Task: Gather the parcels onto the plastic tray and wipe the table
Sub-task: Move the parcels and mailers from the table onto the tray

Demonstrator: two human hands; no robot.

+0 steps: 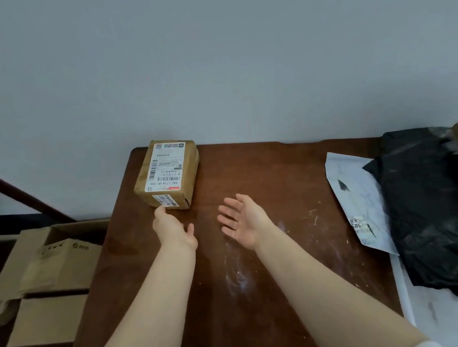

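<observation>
Head view: reaches with the left hand (173, 229) to the near end of the brown parcel (167, 170), fingertips at its lower edge, thumb splayed wide, nothing curled round it yet, so touching rather than gripping. Holds the right hand (243, 221) apart from the left, palm turned inward, fingers straight and spread, carrying nothing; probably poised to take the parcel's other side, since a box that broad likely lifts more surely between two palms. Finds that parcel just beyond the left hand, flat on the far left corner of the table (263, 168), label up, well apart from the rest. Shows, far to the right of the right hand, a white mailer (361, 195) partly under a black bag (431, 212), both apparently lying on a white tray (404, 296), which suggests the gathering is nearly done. Leaves white smears (238, 276) between the forearms, hence wiping not yet started. Sets cardboard boxes (52, 269) left of the left arm, beside the table.
</observation>
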